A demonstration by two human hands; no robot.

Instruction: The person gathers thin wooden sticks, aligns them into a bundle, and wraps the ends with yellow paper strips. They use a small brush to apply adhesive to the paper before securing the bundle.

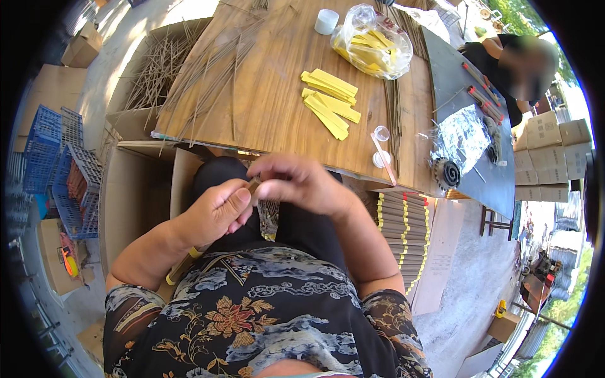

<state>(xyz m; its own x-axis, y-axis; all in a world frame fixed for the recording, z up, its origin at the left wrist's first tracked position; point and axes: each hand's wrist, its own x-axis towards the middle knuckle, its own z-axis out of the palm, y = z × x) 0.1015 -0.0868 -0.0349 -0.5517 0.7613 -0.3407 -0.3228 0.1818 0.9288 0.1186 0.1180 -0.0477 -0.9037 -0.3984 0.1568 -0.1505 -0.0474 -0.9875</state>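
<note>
Holding a bundle of thin brown sticks (pixel 189 259) over the lap, we have the left hand (pixel 214 211) wrapped tight around it, and the bundle's yellow-banded end pokes out below the wrist toward the near left. The right hand (pixel 302 183) meets it from the right, its fingertips pinched together on the bundle's upper tip, just beside the left thumb. Both hands sit close in front of the near edge of the wooden worktop (pixel 271 101).

On that worktop, straight ahead, lie yellow paper strips (pixel 329 94) in a loose fan. Farther off rests a clear plastic bag (pixel 373 44) with more yellow strips inside, and a small white cup (pixel 326 21) stands just left of it. Loose sticks (pixel 214 69) are scattered across the left part of the worktop and spill into a cardboard box (pixel 129 116) beside it. Near the right edge sit two small round clear lids (pixel 381 133) with a thin brush across them.

Below the worktop on the right, finished bundles with yellow bands (pixel 403 227) are stacked. Blue plastic crates (pixel 60 160) stand at the far left. Another person in black (pixel 498 63) sits at the far right by a dark metal sheet (pixel 479 151).
</note>
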